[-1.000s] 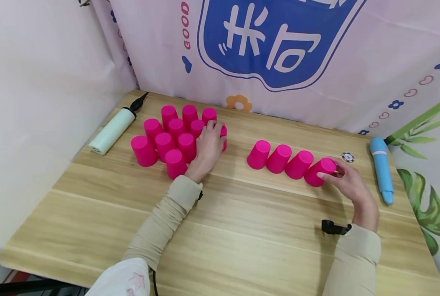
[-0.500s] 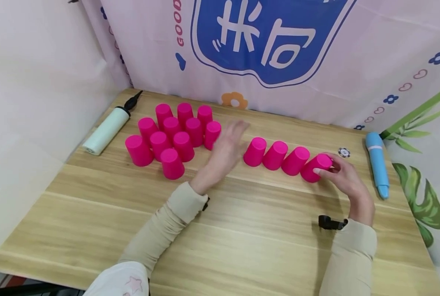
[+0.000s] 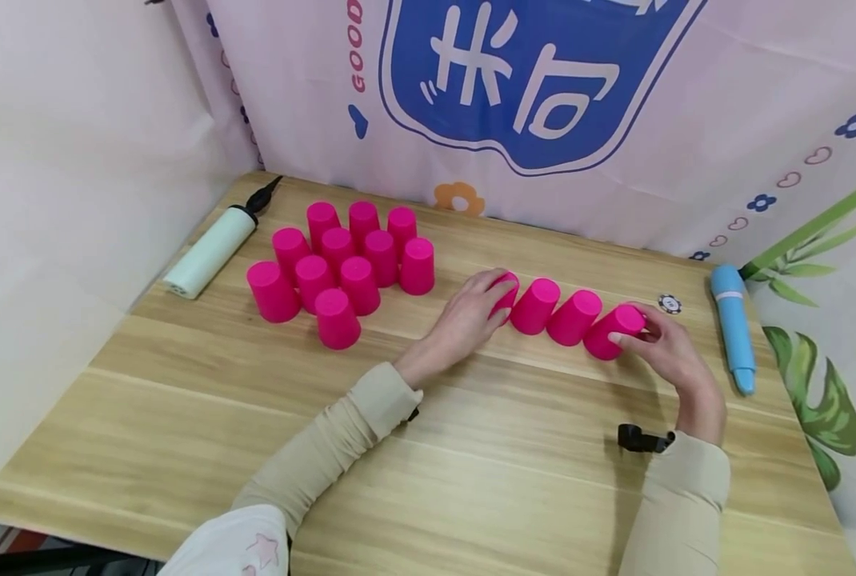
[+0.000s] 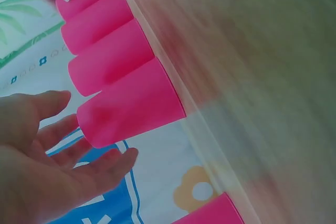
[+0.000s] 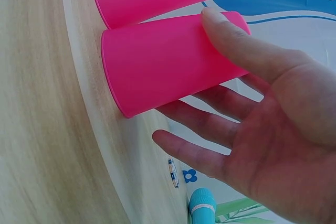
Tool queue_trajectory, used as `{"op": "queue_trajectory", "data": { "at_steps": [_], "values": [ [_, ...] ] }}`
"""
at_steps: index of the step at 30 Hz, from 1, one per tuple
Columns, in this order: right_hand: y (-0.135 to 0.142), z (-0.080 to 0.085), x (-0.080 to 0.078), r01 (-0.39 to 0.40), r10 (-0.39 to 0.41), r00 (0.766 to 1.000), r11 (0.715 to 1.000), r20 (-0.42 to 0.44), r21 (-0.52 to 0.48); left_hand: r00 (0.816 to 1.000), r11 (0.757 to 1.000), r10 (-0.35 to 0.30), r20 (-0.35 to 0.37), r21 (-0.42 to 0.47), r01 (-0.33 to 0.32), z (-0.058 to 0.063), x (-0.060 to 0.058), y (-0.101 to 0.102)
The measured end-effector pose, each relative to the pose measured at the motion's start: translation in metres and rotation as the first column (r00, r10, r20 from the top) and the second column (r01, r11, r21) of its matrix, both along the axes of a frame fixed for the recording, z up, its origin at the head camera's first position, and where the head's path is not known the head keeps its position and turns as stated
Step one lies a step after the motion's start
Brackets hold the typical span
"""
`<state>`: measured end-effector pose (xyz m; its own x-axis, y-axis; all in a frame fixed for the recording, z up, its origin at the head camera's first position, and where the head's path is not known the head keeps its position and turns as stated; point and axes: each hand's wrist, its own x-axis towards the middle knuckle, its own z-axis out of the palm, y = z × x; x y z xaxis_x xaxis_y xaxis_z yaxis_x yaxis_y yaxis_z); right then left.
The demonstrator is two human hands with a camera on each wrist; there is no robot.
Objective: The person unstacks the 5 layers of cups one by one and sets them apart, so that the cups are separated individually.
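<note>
Four upside-down pink cups make a short row, slightly slanted, on the wooden table. At its right end, my right hand (image 3: 676, 352) holds the last pink cup (image 5: 163, 64), thumb on the near side and fingers behind. My left hand (image 3: 467, 316) is at the leftmost cup (image 4: 131, 103) of the row. In the left wrist view its fingers reach loosely behind that cup's closed end, and the thumb stands apart from it. Between the hands are two more cups, one (image 3: 536, 306) beside the other (image 3: 575, 318).
A cluster of several upside-down pink cups (image 3: 338, 320) stands left of my left hand. A pale green hand pump (image 3: 212, 252) lies at the far left. On the right are a blue pump (image 3: 734, 328) and a small round chip (image 3: 669, 304). A printed cloth (image 3: 298, 96) hangs behind the table (image 3: 471, 480).
My left hand has left the cup at the cluster's right side and moved right to the leftmost cup of the row. My right hand stays on the end cup.
</note>
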<state>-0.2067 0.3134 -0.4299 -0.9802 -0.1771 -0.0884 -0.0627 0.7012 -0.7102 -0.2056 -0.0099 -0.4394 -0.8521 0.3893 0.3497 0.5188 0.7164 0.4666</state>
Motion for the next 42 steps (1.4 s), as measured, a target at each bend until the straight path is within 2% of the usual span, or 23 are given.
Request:
{"op": "queue_trajectory", "data": {
  "at_steps": [5,10,12,16,21,25,29,35,42],
  "values": [
    [0.000,0.000,-0.001,-0.009,0.009,1.000,1.000,-0.002,0.006,0.999,0.995,0.046,-0.027,-0.085,-0.048,-0.001,0.000,0.001],
    [0.000,-0.001,0.000,-0.004,0.004,1.000,1.000,0.000,0.011,0.993,0.980,0.095,-0.064,-0.170,-0.105,0.002,0.004,-0.003],
    [-0.001,-0.001,0.000,-0.003,0.004,1.000,1.000,-0.005,0.017,0.994,0.975,0.102,-0.042,-0.196,-0.109,0.008,0.006,-0.007],
    [0.000,-0.002,-0.001,-0.003,0.003,1.000,1.000,-0.015,0.011,0.987,0.969,0.150,0.057,-0.207,-0.135,0.029,0.010,-0.021],
    [0.000,-0.002,-0.002,-0.005,0.005,1.000,1.000,-0.013,0.005,0.954,0.944,0.265,0.140,-0.239,-0.227,0.056,0.012,-0.047],
    [0.001,-0.002,-0.002,-0.001,0.001,1.000,1.000,-0.009,0.008,0.937,0.924,0.309,0.164,-0.285,-0.255,0.068,0.014,-0.065],
    [0.001,-0.002,-0.001,-0.001,0.001,1.000,1.000,-0.008,0.008,0.919,0.909,0.336,0.204,-0.324,-0.261,0.070,0.012,-0.075],
    [0.000,-0.003,-0.002,-0.002,0.002,1.000,1.000,-0.012,0.010,0.901,0.891,0.356,0.247,-0.381,-0.248,0.066,0.008,-0.079],
    [0.000,-0.003,-0.001,0.000,0.000,1.000,1.000,-0.011,0.008,0.882,0.882,0.381,0.275,-0.394,-0.258,0.063,0.004,-0.084]
  ]
}}
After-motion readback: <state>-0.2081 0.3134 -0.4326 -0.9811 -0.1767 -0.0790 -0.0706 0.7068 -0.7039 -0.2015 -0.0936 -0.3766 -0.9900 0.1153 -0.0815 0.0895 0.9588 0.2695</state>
